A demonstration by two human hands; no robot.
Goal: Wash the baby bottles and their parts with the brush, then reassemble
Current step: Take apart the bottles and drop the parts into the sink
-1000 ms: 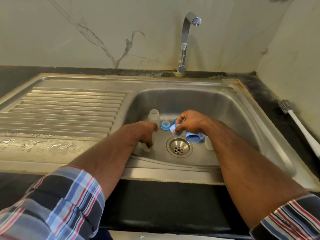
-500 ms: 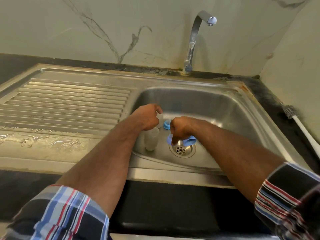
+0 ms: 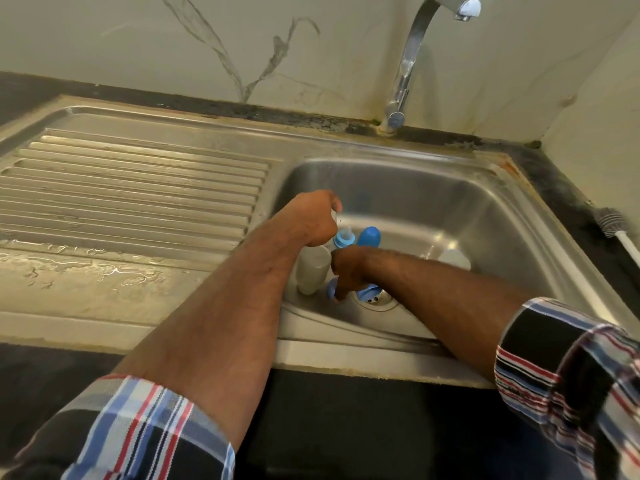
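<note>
In the steel sink [image 3: 485, 216], my left hand [image 3: 313, 218] grips a clear baby bottle [image 3: 313, 271] by its neck, the bottle hanging upright over the basin's left side. My right hand [image 3: 349, 271] is low beside the drain [image 3: 375, 301] and holds blue bottle parts [image 3: 369, 292], mostly hidden under the fingers. A blue collar with a teat [image 3: 344, 239] and a blue cap [image 3: 369, 237] stand on the sink floor behind my hands. Another clear bottle [image 3: 455, 259] lies partly hidden behind my right forearm. The brush [image 3: 611, 225] lies on the counter at the far right.
A ribbed, wet draining board [image 3: 138, 202] stretches to the left of the basin. The tap [image 3: 412, 46] rises at the back, its spout over the sink, with no water running. Dark counter [image 3: 346, 427] runs along the front edge.
My left hand has lifted the clear bottle up by its neck. My right hand moved left and down toward the drain with the blue parts. The camera moved closer and to the left.
</note>
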